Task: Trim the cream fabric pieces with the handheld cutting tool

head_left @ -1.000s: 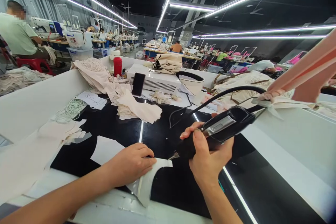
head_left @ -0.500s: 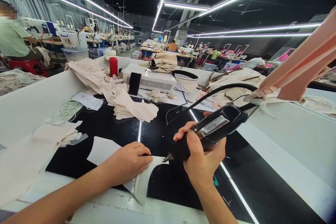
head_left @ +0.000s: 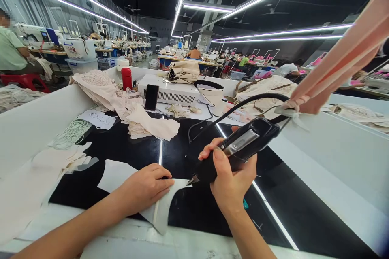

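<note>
My right hand (head_left: 232, 176) is wrapped around a black corded hand tool (head_left: 240, 145) with a silver plate on its body. Its pointed metal tip (head_left: 193, 180) touches or hovers just over the right corner of a white fabric piece (head_left: 162, 212); the exact contact is too small to make out. My left hand (head_left: 152, 184) lies flat on that piece, fingers stretched toward the tip. A pale sheet (head_left: 117, 172) extends from under this hand on the left. The tool's rear end is tied to a pink cloth strip (head_left: 337, 56) running up to the right.
On the black tabletop (head_left: 206, 218) lie stacked cream fabric pieces (head_left: 152, 121). A phone (head_left: 152, 97) leans before a white vented box (head_left: 179, 95). A red-lidded bottle (head_left: 126, 79) and green cord (head_left: 73, 131) are leftward. White side walls (head_left: 343, 141) border the table. People work behind.
The whole view has shifted slightly left. Against the fabric piece, both hands and the tool tip hold nearly the same place.
</note>
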A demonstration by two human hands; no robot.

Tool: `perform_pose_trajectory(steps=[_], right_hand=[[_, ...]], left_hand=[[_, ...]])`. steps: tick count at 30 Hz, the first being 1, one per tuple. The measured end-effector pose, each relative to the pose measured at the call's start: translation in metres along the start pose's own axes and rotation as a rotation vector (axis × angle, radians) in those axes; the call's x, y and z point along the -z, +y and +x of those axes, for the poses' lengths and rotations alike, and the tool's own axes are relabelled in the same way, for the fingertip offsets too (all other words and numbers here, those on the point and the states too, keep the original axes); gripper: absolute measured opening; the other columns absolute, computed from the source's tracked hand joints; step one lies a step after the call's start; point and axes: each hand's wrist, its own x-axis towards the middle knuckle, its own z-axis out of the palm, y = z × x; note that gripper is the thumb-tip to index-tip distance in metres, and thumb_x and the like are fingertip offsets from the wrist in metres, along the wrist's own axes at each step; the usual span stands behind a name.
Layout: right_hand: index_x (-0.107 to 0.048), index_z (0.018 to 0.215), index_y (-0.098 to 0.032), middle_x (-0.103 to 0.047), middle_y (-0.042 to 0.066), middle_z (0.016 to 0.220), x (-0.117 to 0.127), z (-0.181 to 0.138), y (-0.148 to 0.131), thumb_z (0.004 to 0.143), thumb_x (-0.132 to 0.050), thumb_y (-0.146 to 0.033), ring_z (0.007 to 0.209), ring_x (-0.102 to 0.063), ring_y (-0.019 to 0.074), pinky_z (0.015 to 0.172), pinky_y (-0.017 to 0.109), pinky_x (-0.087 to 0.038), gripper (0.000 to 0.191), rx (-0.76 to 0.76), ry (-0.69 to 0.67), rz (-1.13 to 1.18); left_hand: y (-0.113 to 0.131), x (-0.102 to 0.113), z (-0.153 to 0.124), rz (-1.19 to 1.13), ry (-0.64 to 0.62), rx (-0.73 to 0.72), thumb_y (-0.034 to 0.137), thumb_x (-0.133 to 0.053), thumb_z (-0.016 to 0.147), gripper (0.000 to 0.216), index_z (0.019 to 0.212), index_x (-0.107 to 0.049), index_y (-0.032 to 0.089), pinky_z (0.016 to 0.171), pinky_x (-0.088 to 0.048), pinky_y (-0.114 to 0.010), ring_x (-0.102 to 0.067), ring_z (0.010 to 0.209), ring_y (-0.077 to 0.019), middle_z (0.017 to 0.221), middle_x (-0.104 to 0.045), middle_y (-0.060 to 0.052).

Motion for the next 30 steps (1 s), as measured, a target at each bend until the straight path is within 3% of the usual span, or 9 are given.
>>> perform_pose_trajectory(steps=[7,11,17,22,30], right_hand=[[-0.057,0.118,-0.029,-0.066,-0.006,0.083,0.001,0.0,0.001,0.087,-0.075,-0.025,0.057,-0.064,0.0112,0.057,0.029,-0.059,0.036,-0.001,0.01,-0.023],[-0.057,0.099,-0.026,-0.066,-0.007,0.08,-0.002,0.0,-0.001,0.087,-0.075,-0.025,0.055,-0.063,0.0112,0.055,0.029,-0.058,0.022,0.02,0.006,-0.05],[-0.056,0.096,-0.026,-0.067,-0.006,0.081,-0.001,-0.003,-0.003,0.085,-0.076,-0.023,0.056,-0.064,0.0121,0.056,0.03,-0.058,0.023,0.021,0.009,-0.07],[-0.057,0.096,-0.028,-0.068,-0.004,0.08,0.0,-0.007,-0.008,0.084,-0.078,-0.024,0.054,-0.065,0.0144,0.054,0.033,-0.057,0.024,0.051,0.024,-0.106],[-0.056,0.093,-0.028,-0.068,-0.004,0.077,0.001,-0.011,-0.015,0.082,-0.079,-0.027,0.052,-0.065,0.0155,0.052,0.033,-0.057,0.026,0.049,0.06,-0.155]], left_hand=[[0.0,0.001,-0.001,-0.001,-0.008,0.011,0.017,-0.054,0.105,0.021,0.118,-0.071,0.016,0.093,-0.061,-0.036,-0.068,0.103,-0.021,0.111,-0.071,-0.009],[0.001,0.002,0.0,0.026,-0.004,0.004,0.016,-0.055,0.105,0.02,0.119,-0.069,0.017,0.098,-0.06,-0.037,-0.068,0.104,-0.0208,0.113,-0.071,-0.008],[0.007,-0.002,-0.002,0.167,0.007,0.05,0.005,-0.06,0.096,0.028,0.123,-0.061,0.012,0.094,-0.061,-0.039,-0.066,0.106,-0.0248,0.117,-0.066,-0.012],[0.018,-0.004,-0.001,0.2,-0.089,0.103,-0.01,-0.05,0.085,0.048,0.127,-0.055,0.014,0.091,-0.06,-0.036,-0.064,0.104,-0.0234,0.117,-0.064,-0.01],[0.022,-0.004,0.001,0.105,-0.168,0.183,-0.006,-0.051,0.087,0.04,0.118,-0.055,0.02,0.09,-0.058,-0.035,-0.064,0.1,-0.0226,0.111,-0.063,-0.007]])
